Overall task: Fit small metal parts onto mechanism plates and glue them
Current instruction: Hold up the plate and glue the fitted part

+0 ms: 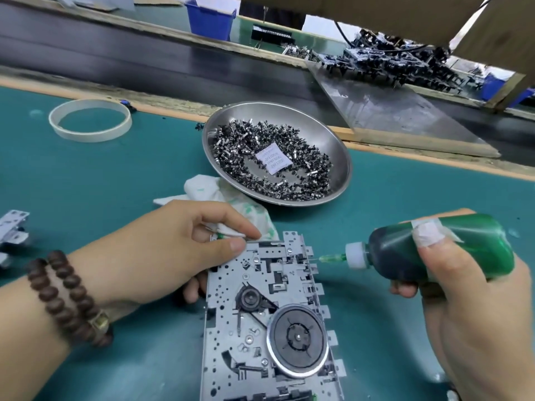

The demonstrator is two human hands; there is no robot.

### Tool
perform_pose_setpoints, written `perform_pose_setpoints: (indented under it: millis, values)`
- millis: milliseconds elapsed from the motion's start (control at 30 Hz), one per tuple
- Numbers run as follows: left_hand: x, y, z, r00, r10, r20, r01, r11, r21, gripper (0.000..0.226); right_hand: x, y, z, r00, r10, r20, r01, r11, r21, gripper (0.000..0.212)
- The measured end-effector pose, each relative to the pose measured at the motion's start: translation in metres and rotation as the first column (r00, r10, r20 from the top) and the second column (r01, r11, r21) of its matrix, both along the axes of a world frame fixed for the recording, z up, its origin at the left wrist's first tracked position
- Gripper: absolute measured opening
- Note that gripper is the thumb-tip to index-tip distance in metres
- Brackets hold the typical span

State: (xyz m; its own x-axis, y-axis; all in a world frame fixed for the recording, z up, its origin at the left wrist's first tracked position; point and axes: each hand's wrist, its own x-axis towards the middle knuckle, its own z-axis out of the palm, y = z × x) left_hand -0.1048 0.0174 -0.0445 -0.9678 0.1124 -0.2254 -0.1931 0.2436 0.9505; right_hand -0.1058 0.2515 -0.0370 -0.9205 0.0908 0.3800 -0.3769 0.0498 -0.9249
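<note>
green mat (pixel 86 183): plate (pixel 260 314) between hands.

Left hand (pixel 185 244) pinching with curled fingers; right hand (pixel 474 299) gripping, thumb up.

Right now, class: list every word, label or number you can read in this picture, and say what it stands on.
White paper packet in the metal bowl: several lines of print, too blurred and turned to read.
Green glue bottle: pale tape, no print showing.
Nothing else readable.
</note>
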Motion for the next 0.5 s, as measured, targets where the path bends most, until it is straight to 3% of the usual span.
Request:
perform_pose_setpoints:
  millis: [167, 500]
  values:
    - [0.0002, 0.0033, 0.0028, 0.996, 0.015, 0.092, -0.029, 0.988, 0.149, 0.016, 0.0001, 0.0004, -0.0003, 1.000, -0.012, -0.012, 0.012, 1.000, -0.007, 0.054]
    - [-0.0008, 0.0028, 0.0024, 0.995, 0.021, 0.098, -0.035, 0.989, 0.144, 0.016, 0.0011, -0.0005, -0.0011, 0.999, 0.021, -0.033, -0.020, 1.000, 0.015, 0.043]
